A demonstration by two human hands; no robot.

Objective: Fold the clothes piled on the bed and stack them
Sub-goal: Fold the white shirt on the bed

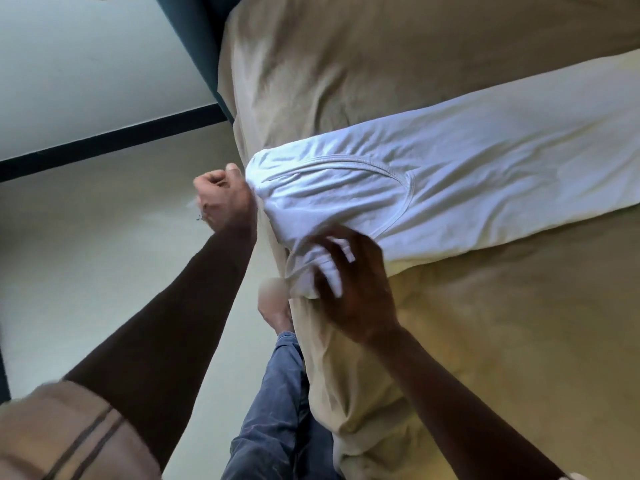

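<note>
A white T-shirt (467,161) lies stretched across the tan bed sheet (485,323), its collar seam facing up and its near end hanging over the bed's edge. My left hand (223,199) is clenched in a fist at the bed's edge and pinches the shirt's near corner. My right hand (349,282) is blurred with motion; its fingers curl round the bunched white fabric at the shirt's lower near corner. The shirt's far end runs out of view at the right.
The bed fills the right half of the view. A pale floor (86,254) lies to the left, with a dark baseboard strip (104,142) and a dark post (194,39) by the bed's far corner. My jeans leg (277,410) and foot stand against the bed.
</note>
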